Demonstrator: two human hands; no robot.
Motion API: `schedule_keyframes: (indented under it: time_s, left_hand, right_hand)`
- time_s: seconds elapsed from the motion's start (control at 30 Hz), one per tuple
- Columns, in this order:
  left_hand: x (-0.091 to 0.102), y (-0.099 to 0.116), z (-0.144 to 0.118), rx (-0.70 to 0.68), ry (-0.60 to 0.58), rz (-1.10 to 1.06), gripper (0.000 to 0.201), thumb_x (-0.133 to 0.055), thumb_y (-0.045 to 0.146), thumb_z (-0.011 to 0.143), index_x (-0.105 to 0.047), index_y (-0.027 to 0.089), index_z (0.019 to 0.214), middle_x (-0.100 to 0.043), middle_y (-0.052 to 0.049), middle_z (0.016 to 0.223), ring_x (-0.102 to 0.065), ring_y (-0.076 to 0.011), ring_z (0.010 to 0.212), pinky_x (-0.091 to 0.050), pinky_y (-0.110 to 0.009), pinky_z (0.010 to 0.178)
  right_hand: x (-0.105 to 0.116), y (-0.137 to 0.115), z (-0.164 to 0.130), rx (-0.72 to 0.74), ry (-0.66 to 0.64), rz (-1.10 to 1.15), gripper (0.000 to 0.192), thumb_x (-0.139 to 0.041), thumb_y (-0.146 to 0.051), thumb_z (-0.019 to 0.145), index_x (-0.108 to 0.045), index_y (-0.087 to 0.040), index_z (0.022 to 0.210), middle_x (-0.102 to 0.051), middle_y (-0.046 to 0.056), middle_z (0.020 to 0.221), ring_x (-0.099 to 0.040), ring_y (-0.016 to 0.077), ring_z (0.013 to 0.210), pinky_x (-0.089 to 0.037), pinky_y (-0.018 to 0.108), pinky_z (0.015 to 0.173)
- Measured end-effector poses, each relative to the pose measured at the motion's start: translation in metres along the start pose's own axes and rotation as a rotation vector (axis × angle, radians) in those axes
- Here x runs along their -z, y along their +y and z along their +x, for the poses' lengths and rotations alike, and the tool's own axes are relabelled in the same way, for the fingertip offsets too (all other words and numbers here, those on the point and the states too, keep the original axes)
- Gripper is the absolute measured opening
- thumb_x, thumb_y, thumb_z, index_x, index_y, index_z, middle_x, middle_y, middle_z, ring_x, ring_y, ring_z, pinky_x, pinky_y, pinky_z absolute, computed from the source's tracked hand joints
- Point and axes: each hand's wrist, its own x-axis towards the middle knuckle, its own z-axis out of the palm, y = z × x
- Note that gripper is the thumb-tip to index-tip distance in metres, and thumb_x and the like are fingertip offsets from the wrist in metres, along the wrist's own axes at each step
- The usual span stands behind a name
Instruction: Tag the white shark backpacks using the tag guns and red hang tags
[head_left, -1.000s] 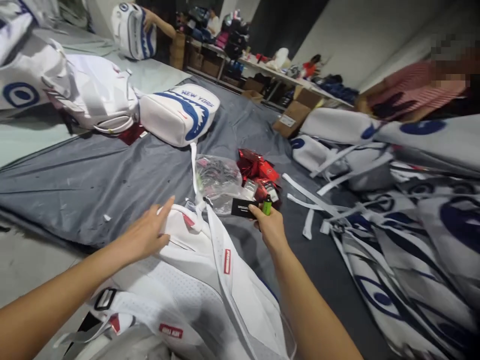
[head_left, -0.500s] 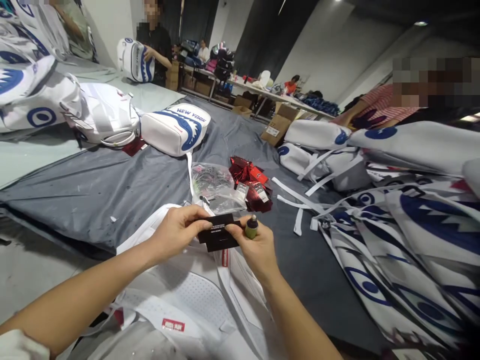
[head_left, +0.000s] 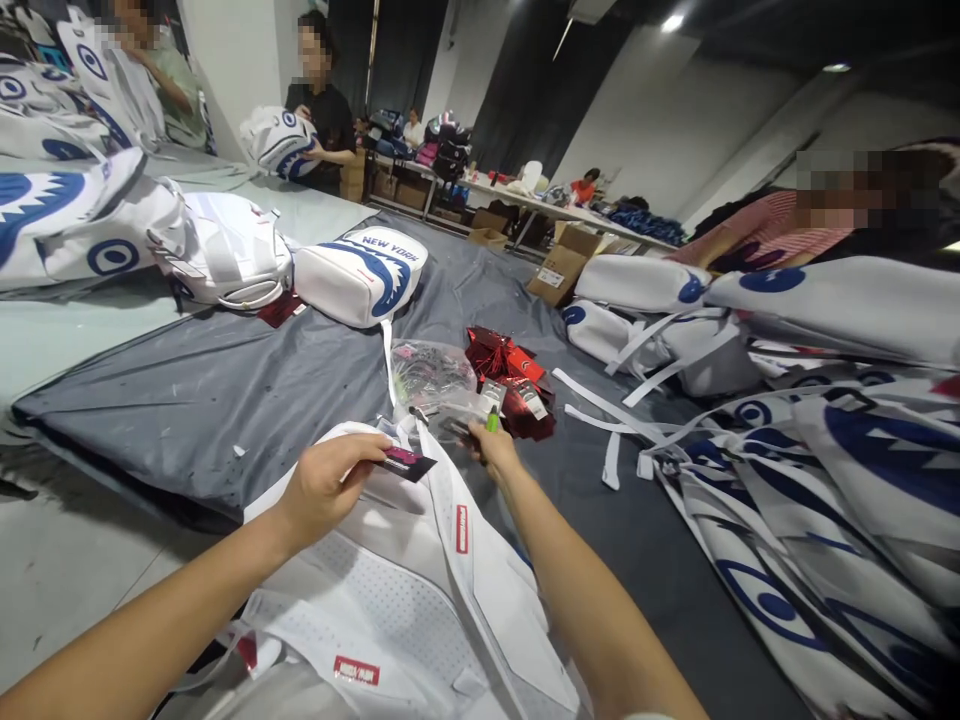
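My left hand (head_left: 326, 482) pinches a small black card (head_left: 409, 462) with a pinkish printed patch, above a white backpack (head_left: 360, 560). The pack lies with its padded back and straps upward, and red labels show on the straps. Farther forward, my right hand (head_left: 496, 450) is closed around a slim green pen-like tool (head_left: 492, 419). Its fingertips are at the near edge of a clear plastic bag (head_left: 431, 372) of thin strings; dark edges by them are too blurred to name. Beside the bag lies a pile of shiny red hang tags (head_left: 517, 375).
A white-and-blue backpack (head_left: 352, 275) stands ahead on the grey cover (head_left: 225, 385). More backpacks (head_left: 225, 245) lie at left, and a stack of them (head_left: 795, 500) fills the right side. Co-workers stand at far left, behind the table and at right. A cardboard box (head_left: 562, 265) sits beyond.
My hands have parted. Half a second ago both held black cards together; now the left keeps one card, and the right has moved forward to the plastic bag with the green tool.
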Motion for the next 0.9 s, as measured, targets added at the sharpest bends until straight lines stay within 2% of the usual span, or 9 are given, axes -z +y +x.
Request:
schedule_keyframes:
  time_s: [0.07, 0.2, 0.37, 0.43, 0.53, 0.63, 0.73, 0.8, 0.9]
  left_hand:
    - [0.001, -0.004, -0.001, -0.162, 0.041, 0.072, 0.019, -0.052, 0.006, 0.092, -0.066, 0.018, 0.096, -0.077, -0.008, 0.104, -0.072, -0.0171, 0.107, -0.059, -0.031, 0.094]
    - [0.002, -0.009, -0.003, -0.253, 0.116, 0.22, 0.017, -0.056, 0.009, 0.091, -0.068, 0.021, 0.09, -0.077, -0.006, 0.1, -0.072, -0.0169, 0.104, -0.06, -0.033, 0.09]
    - [-0.013, -0.004, -0.003, -0.399, 0.097, 0.247, 0.021, -0.062, 0.007, 0.087, -0.069, 0.023, 0.098, -0.074, -0.004, 0.107, -0.066, -0.0177, 0.112, -0.059, -0.033, 0.093]
    - [-0.017, 0.002, -0.005, -0.416, 0.091, 0.214, 0.029, -0.063, 0.007, 0.087, -0.068, 0.025, 0.109, -0.071, -0.005, 0.115, -0.063, -0.0195, 0.119, -0.056, -0.036, 0.098]
    - [-0.013, 0.012, -0.011, -0.141, 0.052, 0.015, 0.05, -0.057, 0.007, 0.09, -0.053, 0.027, 0.135, -0.065, -0.01, 0.129, -0.062, -0.0202, 0.121, -0.057, -0.035, 0.094]
    - [-0.003, 0.023, -0.017, 0.21, -0.048, -0.239, 0.044, -0.049, 0.013, 0.097, -0.047, 0.022, 0.14, -0.07, -0.011, 0.117, -0.069, -0.0163, 0.106, -0.058, -0.026, 0.081]
    - [0.007, 0.031, -0.017, 0.205, -0.115, -0.229, 0.026, -0.058, 0.018, 0.094, -0.063, 0.019, 0.119, -0.073, -0.007, 0.105, -0.069, -0.014, 0.097, -0.055, -0.024, 0.083]
    - [0.01, 0.035, -0.015, 0.18, -0.182, -0.177, 0.016, -0.063, 0.017, 0.091, -0.069, 0.018, 0.106, -0.074, -0.003, 0.094, -0.068, -0.0108, 0.084, -0.052, -0.021, 0.076]
    - [0.005, 0.039, -0.014, 0.374, -0.145, -0.211, 0.004, -0.064, 0.019, 0.09, -0.067, 0.017, 0.088, -0.069, 0.002, 0.074, -0.06, -0.0066, 0.065, -0.046, -0.017, 0.061]
  right_hand:
    - [-0.007, -0.005, 0.004, 0.011, 0.006, -0.063, 0.024, -0.068, -0.031, 0.081, -0.051, -0.02, 0.068, -0.063, 0.004, 0.066, -0.067, 0.0211, 0.065, -0.039, 0.022, 0.048]
    - [0.011, -0.025, -0.03, 0.078, -0.025, -0.156, 0.024, -0.072, -0.037, 0.077, -0.059, -0.018, 0.07, -0.068, 0.009, 0.077, -0.067, 0.0229, 0.077, -0.041, 0.024, 0.056]
    - [0.025, -0.056, -0.118, 0.145, -0.645, -0.084, 0.045, -0.074, -0.055, 0.072, -0.069, -0.016, 0.093, -0.066, 0.002, 0.075, -0.056, 0.0133, 0.06, -0.031, 0.02, 0.047]
    - [0.02, -0.06, -0.143, 0.264, -0.712, -0.106, 0.038, -0.077, -0.051, 0.071, -0.067, -0.016, 0.08, -0.06, -0.001, 0.066, -0.051, 0.0114, 0.058, -0.035, 0.02, 0.051]
    - [0.015, -0.054, -0.163, 0.588, -0.5, -0.197, 0.027, -0.069, -0.041, 0.083, -0.063, -0.017, 0.072, -0.057, -0.002, 0.062, -0.05, 0.0115, 0.057, -0.036, 0.022, 0.054]
    - [0.014, -0.047, -0.17, 0.893, -0.382, -0.333, 0.015, -0.062, -0.025, 0.09, -0.066, -0.018, 0.077, -0.06, -0.002, 0.061, -0.052, 0.0104, 0.055, -0.036, 0.022, 0.055]
    - [0.014, -0.045, -0.174, 1.094, -0.36, -0.396, 0.014, -0.059, -0.016, 0.089, -0.067, -0.018, 0.077, -0.065, 0.0, 0.065, -0.057, 0.0108, 0.058, -0.038, 0.022, 0.057]
    - [0.013, -0.044, -0.177, 1.087, -0.384, -0.401, 0.015, -0.059, -0.018, 0.088, -0.067, -0.018, 0.075, -0.065, 0.0, 0.064, -0.057, 0.0111, 0.057, -0.038, 0.022, 0.056]
    - [0.007, -0.039, -0.183, 0.843, -0.341, -0.212, 0.018, -0.067, -0.028, 0.085, -0.066, -0.018, 0.071, -0.06, -0.002, 0.057, -0.052, 0.0106, 0.051, -0.038, 0.022, 0.051]
